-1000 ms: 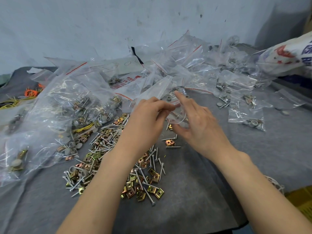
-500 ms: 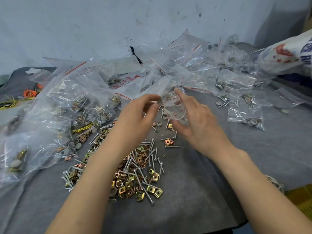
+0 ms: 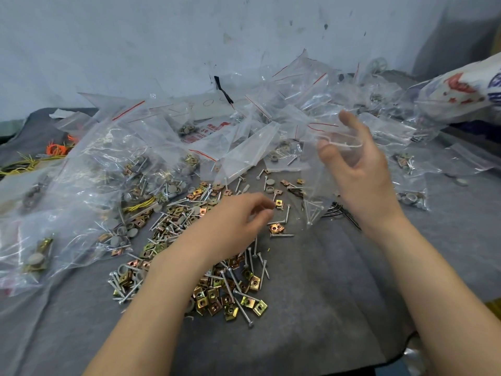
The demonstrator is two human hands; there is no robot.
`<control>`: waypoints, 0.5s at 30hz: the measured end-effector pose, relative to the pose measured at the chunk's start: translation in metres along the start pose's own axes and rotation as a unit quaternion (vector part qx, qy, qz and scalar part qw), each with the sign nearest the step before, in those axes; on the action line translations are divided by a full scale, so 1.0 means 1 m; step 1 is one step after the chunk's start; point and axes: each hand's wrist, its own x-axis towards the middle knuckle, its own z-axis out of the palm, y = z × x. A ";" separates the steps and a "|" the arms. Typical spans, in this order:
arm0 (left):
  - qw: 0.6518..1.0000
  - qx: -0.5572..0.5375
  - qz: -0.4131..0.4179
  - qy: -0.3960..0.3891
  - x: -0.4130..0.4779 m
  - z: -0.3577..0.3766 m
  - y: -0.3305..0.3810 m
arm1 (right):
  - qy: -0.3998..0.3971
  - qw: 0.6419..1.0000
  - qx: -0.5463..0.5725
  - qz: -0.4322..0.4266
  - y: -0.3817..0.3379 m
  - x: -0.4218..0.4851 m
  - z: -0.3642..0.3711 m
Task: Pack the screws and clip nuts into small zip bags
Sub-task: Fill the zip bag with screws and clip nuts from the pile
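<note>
Right of the pile of screws and clip nuts (image 3: 217, 289), the right hand (image 3: 363, 169) pinches a clear zip bag (image 3: 321, 183) with bagged screws (image 3: 311, 213) at its bottom. Above the pile, the left hand (image 3: 235, 221) curls its fingers; whether they hold anything is hidden.

Packing workshop: heaped screws (image 3: 176, 221), zip bags (image 3: 244, 147), scuffed wall (image 3: 162, 36).

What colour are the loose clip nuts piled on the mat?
Golden yellow, some coppery orange; the clip nuts show best in the head view.

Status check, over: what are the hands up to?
Right hand holds small zip bag, screws inside. Left hand low over loose screws and clip nuts, grip unclear. Nothing blocking.
</note>
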 end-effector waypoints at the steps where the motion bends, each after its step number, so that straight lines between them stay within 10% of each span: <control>1: 1.000 0.007 -0.004 -0.012 0.000 0.001 -0.001 | 0.003 1.000 0.011 0.005 -0.001 0.000 -0.001; 15: 0.999 0.019 -0.013 -0.031 -0.001 0.000 -0.003 | -0.049 0.996 -0.071 -0.029 -0.006 -0.007 0.005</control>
